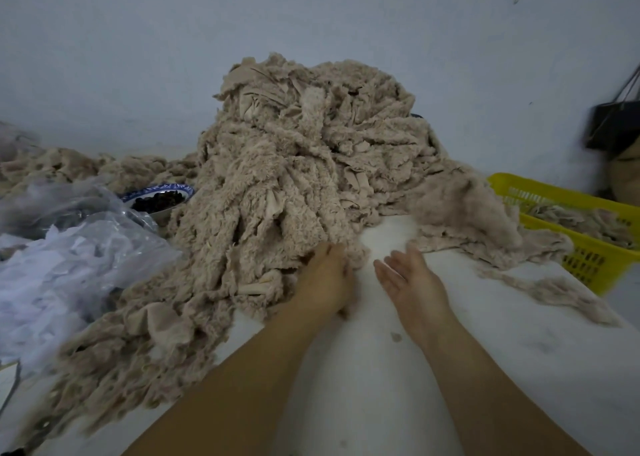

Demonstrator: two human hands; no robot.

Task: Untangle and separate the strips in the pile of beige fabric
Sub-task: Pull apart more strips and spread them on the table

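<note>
Sprawling over the white table [363, 379], the pile of beige fabric [304, 151] heaps up straight ahead of both hands, its strips trailing down-left toward the near edge. A flatter piece [464, 210] runs off right toward the yellow basket [554, 196]. Left hand [325, 279] is nearer, fingertips buried in the pile's near hem; pinching or only touching, cannot tell. Right hand [408, 279] hovers over bare table, fingers straight, empty, just short of the flatter piece.
</note>
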